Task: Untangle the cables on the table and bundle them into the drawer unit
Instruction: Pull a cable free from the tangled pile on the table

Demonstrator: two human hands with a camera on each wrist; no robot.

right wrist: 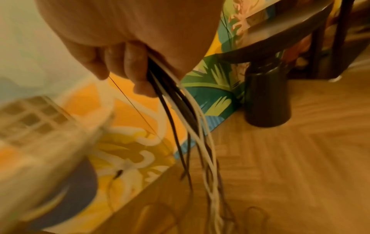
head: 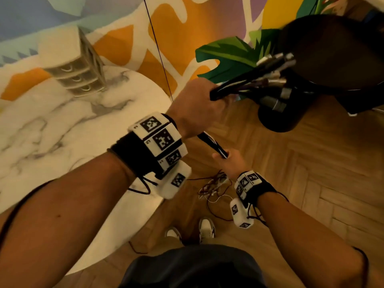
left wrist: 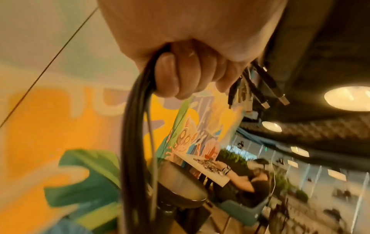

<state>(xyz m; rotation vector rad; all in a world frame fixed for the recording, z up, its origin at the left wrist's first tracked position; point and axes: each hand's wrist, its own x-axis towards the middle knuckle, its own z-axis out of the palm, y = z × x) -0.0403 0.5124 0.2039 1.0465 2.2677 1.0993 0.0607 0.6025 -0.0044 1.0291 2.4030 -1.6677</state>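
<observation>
Clenched around the cables, the left hand makes the upper grip, fist raised over the floor just past the edge of the marble surface. That height looks chosen, I judge, so the strands hang straight under their own weight and can be combed parallel before coiling. Plug ends fan out beyond this fist, up and to the right toward a dark chair. Lower and nearer the body, the right hand closes its own grip on the same black and white strands, probably to slide along and strip out twists. Between the 2 hands the bundle's long axis runs diagonally, plugs high, tails low. Below the right hand the loose ends drop to a tangle on the floor. Far left on the surface stands the drawer unit, well apart, with 3 drawers showing, apparently closed.
</observation>
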